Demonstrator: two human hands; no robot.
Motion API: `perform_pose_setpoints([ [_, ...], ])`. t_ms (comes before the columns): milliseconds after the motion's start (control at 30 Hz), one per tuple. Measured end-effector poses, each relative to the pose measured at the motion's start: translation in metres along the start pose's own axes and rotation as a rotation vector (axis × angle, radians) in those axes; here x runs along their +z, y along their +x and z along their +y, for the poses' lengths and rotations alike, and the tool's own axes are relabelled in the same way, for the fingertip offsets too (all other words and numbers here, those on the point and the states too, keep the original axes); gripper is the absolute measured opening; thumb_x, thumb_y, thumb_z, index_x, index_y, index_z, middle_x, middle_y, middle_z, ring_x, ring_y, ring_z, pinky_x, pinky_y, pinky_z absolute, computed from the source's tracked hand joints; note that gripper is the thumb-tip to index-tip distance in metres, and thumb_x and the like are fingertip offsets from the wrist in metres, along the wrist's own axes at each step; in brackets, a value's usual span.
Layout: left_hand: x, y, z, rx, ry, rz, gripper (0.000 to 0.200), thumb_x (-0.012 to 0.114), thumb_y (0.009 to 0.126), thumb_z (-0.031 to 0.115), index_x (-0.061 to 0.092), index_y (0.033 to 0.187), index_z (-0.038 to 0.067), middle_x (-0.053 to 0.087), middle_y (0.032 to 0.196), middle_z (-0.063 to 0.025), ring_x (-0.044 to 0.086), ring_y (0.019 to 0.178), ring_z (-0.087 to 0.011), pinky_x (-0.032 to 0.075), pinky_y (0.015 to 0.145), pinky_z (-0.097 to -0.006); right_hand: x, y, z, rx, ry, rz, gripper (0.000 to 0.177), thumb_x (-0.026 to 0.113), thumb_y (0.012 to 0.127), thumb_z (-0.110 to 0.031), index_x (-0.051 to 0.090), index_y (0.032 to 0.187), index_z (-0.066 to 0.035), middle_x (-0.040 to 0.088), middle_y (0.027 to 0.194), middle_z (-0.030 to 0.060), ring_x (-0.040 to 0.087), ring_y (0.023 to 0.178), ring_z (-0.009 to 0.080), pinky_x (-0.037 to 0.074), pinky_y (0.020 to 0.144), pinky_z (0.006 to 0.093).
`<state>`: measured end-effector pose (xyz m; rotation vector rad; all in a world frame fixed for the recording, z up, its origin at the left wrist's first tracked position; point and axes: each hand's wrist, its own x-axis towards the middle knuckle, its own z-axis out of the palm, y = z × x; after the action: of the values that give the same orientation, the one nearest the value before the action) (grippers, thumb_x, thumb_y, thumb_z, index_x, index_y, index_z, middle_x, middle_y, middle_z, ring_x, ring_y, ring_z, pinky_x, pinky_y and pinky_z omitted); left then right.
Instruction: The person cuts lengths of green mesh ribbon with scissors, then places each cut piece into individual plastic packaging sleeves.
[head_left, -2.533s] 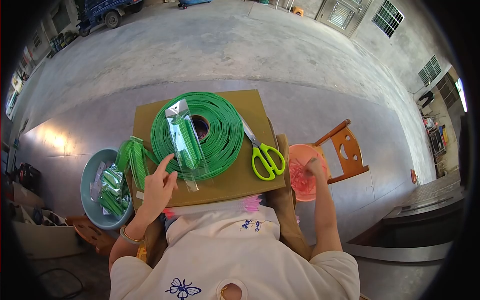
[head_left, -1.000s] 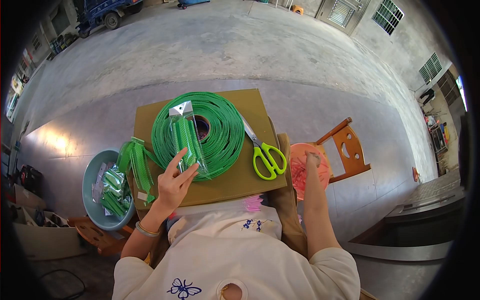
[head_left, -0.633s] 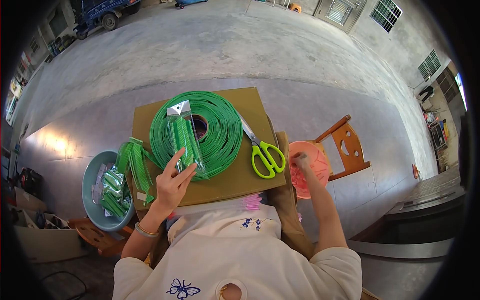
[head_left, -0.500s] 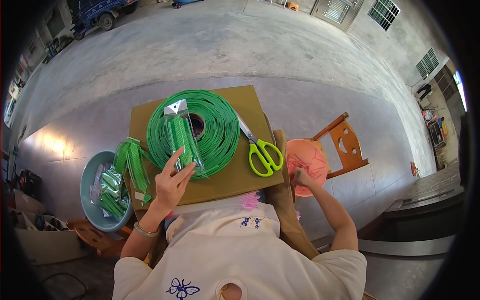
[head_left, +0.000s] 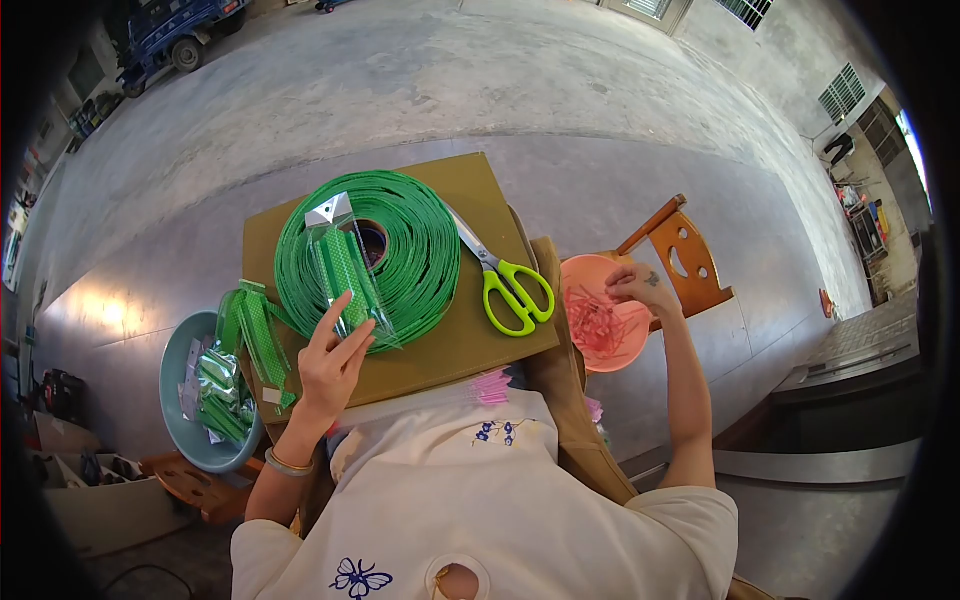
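My left hand rests with its fingers stretched and spread on the lower end of a clear plastic packet. Green dotted ribbon-like strips show inside the packet, which lies on a large coil of green strapping. Over a pink bowl at the right, my right hand has its fingertips pinched together. Whatever they hold is too small to make out. Loose pink strips lie in the bowl. Scissors with lime-green handles lie beside the coil, blades pointing away from me.
A brown board supports the coil and scissors. More green dotted strips hang over its left edge, near a blue basin of filled packets. A wooden chair stands behind the bowl. Far left is a blue vehicle.
My right hand has risen from inside the pink bowl to above its far right rim. My left hand stays on the packet. The whole view has shifted slightly.
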<state>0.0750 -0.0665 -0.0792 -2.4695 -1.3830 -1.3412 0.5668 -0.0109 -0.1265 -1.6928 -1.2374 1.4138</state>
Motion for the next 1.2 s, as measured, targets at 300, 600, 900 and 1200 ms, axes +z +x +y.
perform_pose_setpoints([
  [300, -0.001, -0.001, 0.000, -0.048, -0.031, -0.020, 0.032, 0.071, 0.066, -0.005, 0.069, 0.096, 0.008, 0.056, 0.121, -0.0114, 0.035, 0.047, -0.0074, 0.037, 0.045, -0.0212, 0.013, 0.055, 0.153, -0.297, -0.903, 0.263, 0.011, 0.051, 0.072, -0.003, 0.062, 0.074, -0.006, 0.062, 0.079, 0.0144, 0.060, 0.072, 0.0326, 0.049, 0.067, 0.0397],
  [600, -0.001, 0.001, -0.002, -0.005, -0.013, 0.012, 0.029, 0.073, 0.068, 0.001, 0.069, 0.095, 0.010, 0.057, 0.118, -0.0128, 0.038, 0.041, -0.0074, 0.036, 0.039, -0.0210, -0.009, -0.020, -0.056, -0.122, 0.193, 0.100, 0.008, 0.052, 0.078, 0.005, 0.060, 0.078, 0.002, 0.062, 0.075, 0.0066, 0.063, 0.072, 0.0134, 0.053, 0.066, 0.0218],
  [900, -0.004, 0.002, -0.001, 0.038, -0.009, -0.009, 0.027, 0.072, 0.068, 0.002, 0.069, 0.094, 0.009, 0.056, 0.118, -0.0134, 0.042, 0.042, -0.0082, 0.037, 0.040, -0.0221, -0.017, 0.086, 0.203, -0.342, -1.274, 0.271, 0.007, 0.058, 0.073, -0.006, 0.062, 0.079, -0.005, 0.060, 0.067, 0.0036, 0.061, 0.067, 0.0185, 0.051, 0.066, 0.0349],
  [1200, -0.002, 0.003, -0.002, 0.042, -0.039, 0.029, 0.027, 0.073, 0.067, 0.000, 0.069, 0.093, 0.007, 0.058, 0.115, -0.0150, 0.040, 0.041, -0.0075, 0.036, 0.039, -0.0213, -0.007, 0.040, 0.004, -0.326, -0.602, 0.405, 0.012, 0.055, 0.065, 0.002, 0.063, 0.073, 0.000, 0.061, 0.062, 0.0092, 0.062, 0.056, 0.0168, 0.046, 0.048, 0.0260],
])
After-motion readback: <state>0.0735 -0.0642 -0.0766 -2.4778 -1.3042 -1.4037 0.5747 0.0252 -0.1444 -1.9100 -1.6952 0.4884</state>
